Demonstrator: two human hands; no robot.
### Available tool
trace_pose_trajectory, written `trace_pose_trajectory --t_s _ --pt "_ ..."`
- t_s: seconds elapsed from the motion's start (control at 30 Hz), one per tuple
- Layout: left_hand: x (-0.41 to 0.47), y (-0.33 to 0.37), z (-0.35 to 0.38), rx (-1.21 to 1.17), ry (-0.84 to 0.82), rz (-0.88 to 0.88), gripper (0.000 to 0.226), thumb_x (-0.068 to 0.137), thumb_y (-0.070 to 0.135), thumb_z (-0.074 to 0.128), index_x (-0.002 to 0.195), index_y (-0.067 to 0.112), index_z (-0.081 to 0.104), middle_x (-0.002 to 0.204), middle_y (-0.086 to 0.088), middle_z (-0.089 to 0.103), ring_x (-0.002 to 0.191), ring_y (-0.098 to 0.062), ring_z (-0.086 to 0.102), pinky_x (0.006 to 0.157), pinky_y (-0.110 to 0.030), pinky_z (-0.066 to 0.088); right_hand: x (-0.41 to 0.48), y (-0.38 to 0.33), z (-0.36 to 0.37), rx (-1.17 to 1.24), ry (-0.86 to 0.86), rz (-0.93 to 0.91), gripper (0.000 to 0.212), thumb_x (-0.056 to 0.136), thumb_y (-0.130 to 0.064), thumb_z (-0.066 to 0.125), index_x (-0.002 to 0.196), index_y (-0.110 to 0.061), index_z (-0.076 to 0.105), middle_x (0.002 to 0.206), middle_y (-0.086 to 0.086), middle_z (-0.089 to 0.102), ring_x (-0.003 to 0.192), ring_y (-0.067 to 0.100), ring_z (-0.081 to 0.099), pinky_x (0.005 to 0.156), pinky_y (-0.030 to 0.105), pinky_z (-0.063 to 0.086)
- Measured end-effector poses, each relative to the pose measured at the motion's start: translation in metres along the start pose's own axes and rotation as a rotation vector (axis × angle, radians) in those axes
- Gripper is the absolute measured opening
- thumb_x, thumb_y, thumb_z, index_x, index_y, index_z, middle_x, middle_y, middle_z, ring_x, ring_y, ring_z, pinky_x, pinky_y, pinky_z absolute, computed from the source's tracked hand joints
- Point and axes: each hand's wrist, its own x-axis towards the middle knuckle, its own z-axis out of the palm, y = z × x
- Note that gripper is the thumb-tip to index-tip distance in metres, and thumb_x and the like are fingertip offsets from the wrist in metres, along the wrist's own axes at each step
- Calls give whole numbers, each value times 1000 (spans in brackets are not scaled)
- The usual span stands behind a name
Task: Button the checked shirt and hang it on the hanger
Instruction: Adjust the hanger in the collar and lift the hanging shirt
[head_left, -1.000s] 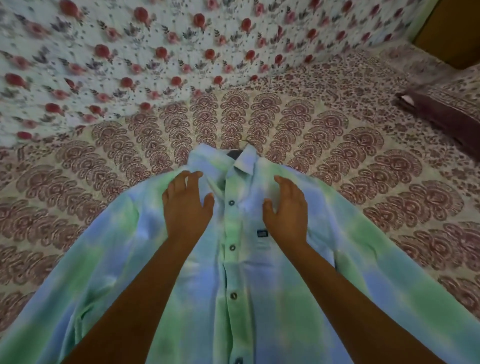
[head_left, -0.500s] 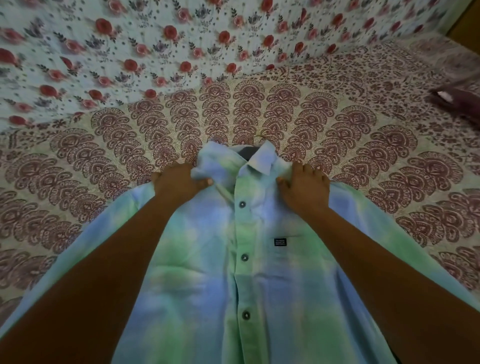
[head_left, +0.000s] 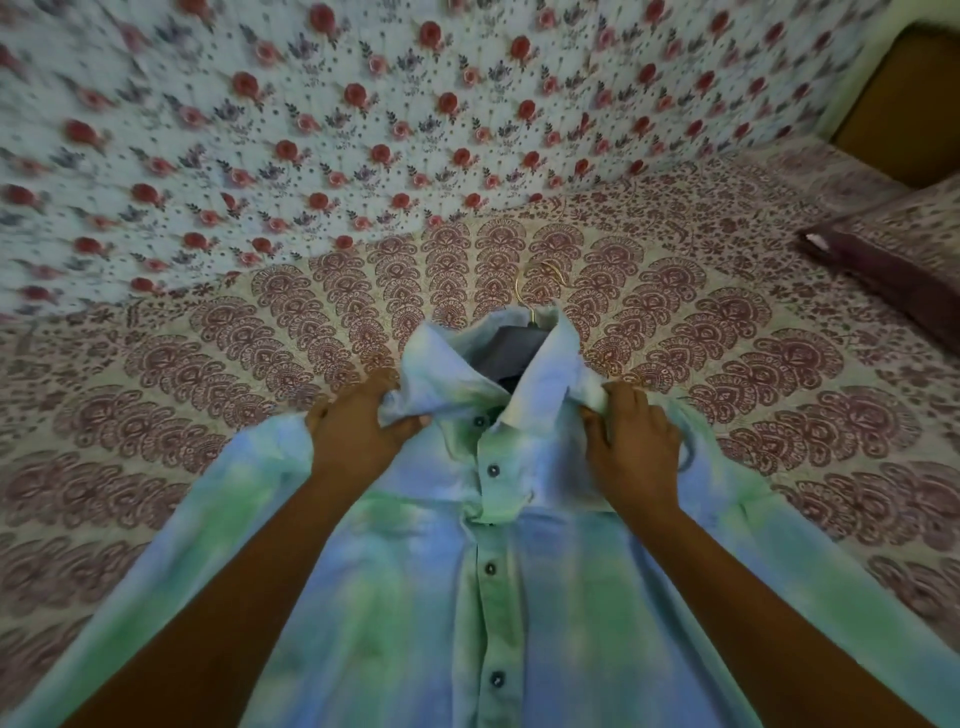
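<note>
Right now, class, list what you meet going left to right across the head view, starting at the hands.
The left hand → top button of the checked shirt → right hand → maroon pillow.

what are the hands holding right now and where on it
The checked shirt. The left hand grips bunched fabric beside the collar; the right hand has its grip on the fabric at the collar's other side.

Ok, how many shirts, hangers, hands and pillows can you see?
shirt: 1
hanger: 1
hands: 2 (left hand, right hand)
pillow: 1
total: 5
</note>
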Motion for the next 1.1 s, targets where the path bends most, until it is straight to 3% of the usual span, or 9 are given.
trace_pose_trajectory --t_s 0.17,0.27,0.4,0.5,0.63,0.77,0.83,0.97,1.1 --pt "-66 16 -33 -96 22 53 84 46 69 47 105 11 64 92 -10 68 92 -26 62 87 -37 42 -62 -4 -45 150 -59 63 45 80 -35 38 107 -3 56 93 19 64 86 41 60 74 47 44" --pt "-111 21 -47 -113 42 100 72 53 59 58 101 6 67 87 -11 68 87 -30 62 76 -32 43 -101 -8 -75 285 -151 50 70 75 -49 25 123 -6 51 115 17 61 107 37 56 91 47 40" --pt "-165 18 -58 -62 99 117 68 58 63 47 94 9 70 79 -9 70 79 -31 65 82 -50 46 -142 -22 -116 717 -206 153 68 80 -54 31 132 -13 46 131 -3 50 125 17 45 109 35 34" --pt "-198 16 -61 -37 147 118 65 59 60 49 91 8 71 80 -12 72 77 -32 67 79 -52 48 -162 -38 -135 926 -197 283 42 94 -40 42 127 -14 52 131 -2 52 124 14 47 108 34 36" --pt "-225 7 -59 -31 145 124 62 59 59 50 91 9 70 82 -10 71 78 -31 66 78 -51 46 -164 -53 -151 1009 -245 566 35 94 -39 45 111 -15 64 119 6 62 112 23 56 100 44 44" --pt "-233 -3 -52 -25 126 108 56 59 54 59 92 10 69 83 -9 71 79 -30 65 80 -51 44 -166 -56 -156 970 -248 607 31 90 -32 55 70 -8 60 69 7 52 69 20 49 64 30 42" --pt "-237 -7 -47 4 114 111 52 58 50 62 91 10 69 80 -8 70 77 -29 65 79 -48 44 -171 -52 -153 971 -245 630 32 90 -26 57 75 3 56 68 13 46 69 22 45 64 31 43" --pt "-243 -17 -36 3 60 83 57 57 55 52 90 12 68 74 -7 68 73 -28 64 76 -48 44 -182 -43 -140 1029 -258 799 33 94 -23 50 97 9 57 95 31 54 88 33 54 96 53 45" --pt "-242 -24 -29 -3 7 16 43 60 33 73 96 10 69 83 -13 70 84 -33 64 86 -52 43 -188 -42 -124 981 -225 860 27 95 -24 46 98 0 57 85 16 48 80 23 45 73 35 42"
